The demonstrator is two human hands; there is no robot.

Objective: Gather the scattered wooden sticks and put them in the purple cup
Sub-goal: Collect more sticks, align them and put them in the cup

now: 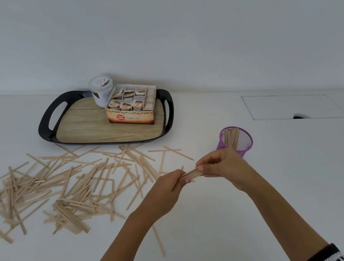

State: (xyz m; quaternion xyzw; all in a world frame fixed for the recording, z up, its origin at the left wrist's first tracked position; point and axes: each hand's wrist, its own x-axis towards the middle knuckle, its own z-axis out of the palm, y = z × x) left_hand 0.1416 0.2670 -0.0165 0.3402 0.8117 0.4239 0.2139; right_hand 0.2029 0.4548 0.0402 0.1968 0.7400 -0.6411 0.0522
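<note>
Many pale wooden sticks (64, 189) lie scattered over the white table at the left and centre. A purple mesh cup (237, 141) stands upright at centre right with several sticks inside it. My left hand (166, 188) and my right hand (222, 165) hold a small bundle of sticks (192, 173) between them, each pinching one end, just in front of and left of the cup. One lone stick (158, 240) lies near my left forearm.
A black tray (44, 124) with a wood-look base stands at the back, holding a ginger tea box (132, 108), a white jar (101, 90) and one stick (116, 137). A flat rectangular hatch (291, 105) sits in the tabletop at the right, against a white wall.
</note>
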